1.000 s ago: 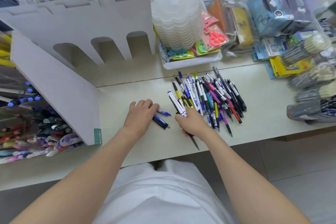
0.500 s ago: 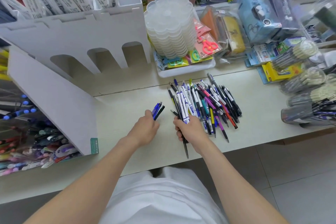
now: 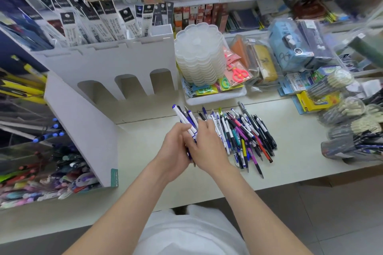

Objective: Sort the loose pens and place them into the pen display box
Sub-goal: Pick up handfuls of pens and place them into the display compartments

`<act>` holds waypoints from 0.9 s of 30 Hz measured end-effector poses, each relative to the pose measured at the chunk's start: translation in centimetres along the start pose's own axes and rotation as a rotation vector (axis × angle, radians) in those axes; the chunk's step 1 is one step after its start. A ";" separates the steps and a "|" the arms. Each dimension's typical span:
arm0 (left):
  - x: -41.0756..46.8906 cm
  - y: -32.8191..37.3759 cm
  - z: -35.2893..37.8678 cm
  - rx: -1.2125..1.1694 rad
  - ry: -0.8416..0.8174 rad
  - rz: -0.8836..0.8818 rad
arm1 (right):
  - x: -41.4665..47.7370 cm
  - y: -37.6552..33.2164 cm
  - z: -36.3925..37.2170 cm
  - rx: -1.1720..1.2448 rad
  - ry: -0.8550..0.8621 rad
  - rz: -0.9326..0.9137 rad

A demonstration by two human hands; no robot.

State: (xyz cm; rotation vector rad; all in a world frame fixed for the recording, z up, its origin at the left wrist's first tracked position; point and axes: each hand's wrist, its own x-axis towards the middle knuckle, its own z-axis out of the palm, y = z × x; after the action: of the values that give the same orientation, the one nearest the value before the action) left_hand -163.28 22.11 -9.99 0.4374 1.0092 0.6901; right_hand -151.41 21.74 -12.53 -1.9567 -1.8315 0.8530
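At the centre of the frame the person is bringing both hands together around a bundle of white-and-blue pens [image 3: 185, 119], and it looks to me like a matching set is being squared up so it can go in as one lot. The left hand [image 3: 176, 151] is gripping the bundle from below and the left, while the right hand [image 3: 208, 147] is curling its fingers over the same pens from the right, probably to line the barrels up. The pens are pointing toward the upper left of the frame, which is the way to the white pen display box [image 3: 124, 62] with its arched slots, standing in the upper left. Just right of the hands, the pile of loose pens [image 3: 246, 136] is lying on the worktop [image 3: 294, 151], mixed in colour: purple, teal, red, yellow, black. I judge that most of the sorting is not yet done, since the pile is large and the arched slots are showing no pens from here.
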 end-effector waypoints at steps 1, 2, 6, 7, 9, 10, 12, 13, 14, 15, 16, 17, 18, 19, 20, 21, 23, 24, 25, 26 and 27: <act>0.0 0.3 -0.1 -0.032 0.004 -0.019 | -0.2 -0.6 -0.1 -0.052 0.013 -0.033; -0.1 0.7 0.0 -0.074 0.010 -0.040 | -0.5 -1.3 -0.3 -0.089 0.023 -0.063; -1.3 1.9 0.1 -0.135 0.003 -0.107 | -1.5 -3.0 -1.0 -0.123 0.026 -0.120; -1.5 2.0 0.0 -0.126 0.015 -0.097 | -1.7 -3.3 -1.2 -0.100 0.011 -0.137; -1.8 2.4 -0.1 -0.097 0.083 -0.038 | -1.9 -3.6 -1.5 -0.017 -0.042 -0.166; -2.0 2.6 0.0 -0.086 0.130 0.005 | -2.0 -3.7 -1.7 0.038 -0.076 -0.173; -2.0 2.8 0.2 -0.072 0.221 0.090 | -2.0 -3.7 -1.9 0.170 -0.129 -0.164; -1.9 2.9 0.2 -0.075 0.273 0.127 | -2.1 -3.5 -2.1 0.267 -0.141 -0.150; -1.8 3.0 0.3 -0.091 0.334 0.150 | -2.1 -3.4 -2.3 0.388 -0.141 -0.131; -1.6 3.1 0.1 -0.121 0.392 0.166 | -2.1 -3.2 -2.4 0.512 -0.124 -0.112; -1.5 3.4 0.1 -0.150 0.437 0.181 | -2.2 -3.0 -2.6 0.626 -0.093 -0.080; -1.4 3.5 0.0 -0.179 0.469 0.202 | -2.2 -2.8 -2.8 0.724 -0.053 -0.025; -1.4 3.7 -0.1 -0.200 0.490 0.226 | -2.3 -2.7 -2.7 0.791 -0.003 0.057; -1.4 3.9 0.0 -0.201 0.507 0.262 | -2.3 -2.5 -2.5 0.831 0.050 0.166; -1.4 4.2 0.1 -0.188 0.517 0.303 | -2.5 -2.4 -2.1 0.892 0.080 0.291; -1.6 4.3 0.3 -0.174 0.521 0.347 | -2.6 -2.4 -1.7 1.010 0.068 0.430; -2.1 4.4 0.8 -0.156 0.515 0.429 | -3.0 -3.2 -1.0 1.370 -0.034 0.702; -2.3 4.1 1.1 -0.124 0.511 0.451 | -3.3 -3.8 -0.9 1.515 -0.072 0.778; -2.6 3.7 1.4 -0.082 0.503 0.464 | -3.4 -4.6 -0.8 1.613 -0.096 0.801; -2.9 3.1 1.8 -0.047 0.492 0.464 | -3.5 -5.4 -0.8 1.671 -0.102 0.804; -3.2 2.5 2.2 -0.029 0.478 0.454 | -3.4 -6.0 -0.9 1.694 -0.092 0.799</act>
State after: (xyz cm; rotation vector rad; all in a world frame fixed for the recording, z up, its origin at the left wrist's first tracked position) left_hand -163.26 21.63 -5.39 0.4937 1.3625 1.2559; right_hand -155.60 19.26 -7.51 -1.2156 0.1643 1.7856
